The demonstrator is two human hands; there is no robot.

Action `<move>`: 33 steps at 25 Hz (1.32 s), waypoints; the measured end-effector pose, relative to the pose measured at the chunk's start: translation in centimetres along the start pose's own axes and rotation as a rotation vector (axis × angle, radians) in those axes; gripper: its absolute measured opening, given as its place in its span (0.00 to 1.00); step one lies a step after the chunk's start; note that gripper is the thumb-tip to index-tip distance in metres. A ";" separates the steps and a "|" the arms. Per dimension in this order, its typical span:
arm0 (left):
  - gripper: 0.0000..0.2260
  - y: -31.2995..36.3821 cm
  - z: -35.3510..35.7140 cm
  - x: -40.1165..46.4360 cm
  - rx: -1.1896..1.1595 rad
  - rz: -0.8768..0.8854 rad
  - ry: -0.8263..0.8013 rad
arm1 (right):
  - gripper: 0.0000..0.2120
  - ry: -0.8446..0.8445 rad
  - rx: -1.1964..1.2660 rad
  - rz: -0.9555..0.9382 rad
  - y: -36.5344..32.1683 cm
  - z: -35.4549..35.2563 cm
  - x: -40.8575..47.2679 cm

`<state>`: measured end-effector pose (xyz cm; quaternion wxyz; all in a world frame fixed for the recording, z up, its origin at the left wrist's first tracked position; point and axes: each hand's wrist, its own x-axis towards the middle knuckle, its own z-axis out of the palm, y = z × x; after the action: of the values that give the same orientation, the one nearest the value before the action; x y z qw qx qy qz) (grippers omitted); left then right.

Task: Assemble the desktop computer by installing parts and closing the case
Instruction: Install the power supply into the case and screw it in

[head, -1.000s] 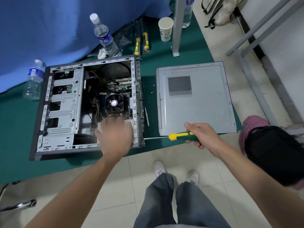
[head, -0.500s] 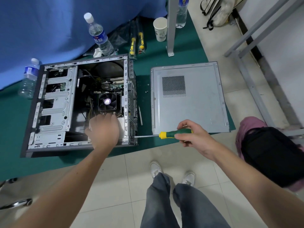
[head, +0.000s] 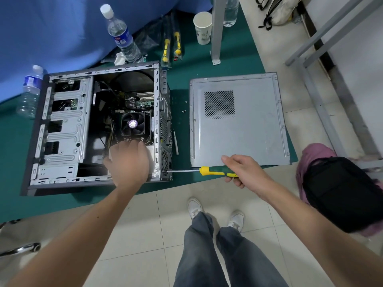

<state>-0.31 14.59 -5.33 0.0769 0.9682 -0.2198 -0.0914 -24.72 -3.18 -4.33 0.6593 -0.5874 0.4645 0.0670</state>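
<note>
I see pale floor tiles, green mat over them, blue cloth top left, grey metal frame along white wall at right, grey post standing on mat

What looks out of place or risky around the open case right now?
Two things. Small loose screws lie on the green mat between the computer case and the detached side panel, easy to lose. A water bottle stands right behind the open case, a spill risk. No visible damage.
</note>
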 end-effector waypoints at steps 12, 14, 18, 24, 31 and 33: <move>0.19 -0.1 0.2 0.0 -0.020 0.000 -0.002 | 0.07 -0.004 0.184 0.029 -0.1 0.1 0.0; 0.19 -0.1 0.2 0.0 -0.027 -0.003 0.002 | 0.04 -0.014 0.268 -0.013 -0.3 -0.3 -0.1; 0.18 -0.1 0.2 0.0 -0.025 -0.002 -0.001 | 0.15 0.030 -0.010 0.012 -0.4 0.1 -0.1; 0.19 -0.1 0.1 0.0 -0.021 -0.002 -0.004 | 0.03 0.003 0.222 -0.044 -0.3 -0.1 -0.2; 0.19 0.0 0.2 0.0 -0.029 0.001 0.003 | 0.05 -0.020 0.245 0.012 -0.4 -0.2 0.1; 0.20 -0.1 0.2 0.1 -0.024 0.001 0.005 | 0.05 0.011 0.234 -0.017 -0.6 -0.3 0.1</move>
<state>-0.25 14.60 -5.55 0.0890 0.9673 -0.2191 -0.0915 -24.40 -3.66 -3.97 0.7215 -0.5105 0.4677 0.0036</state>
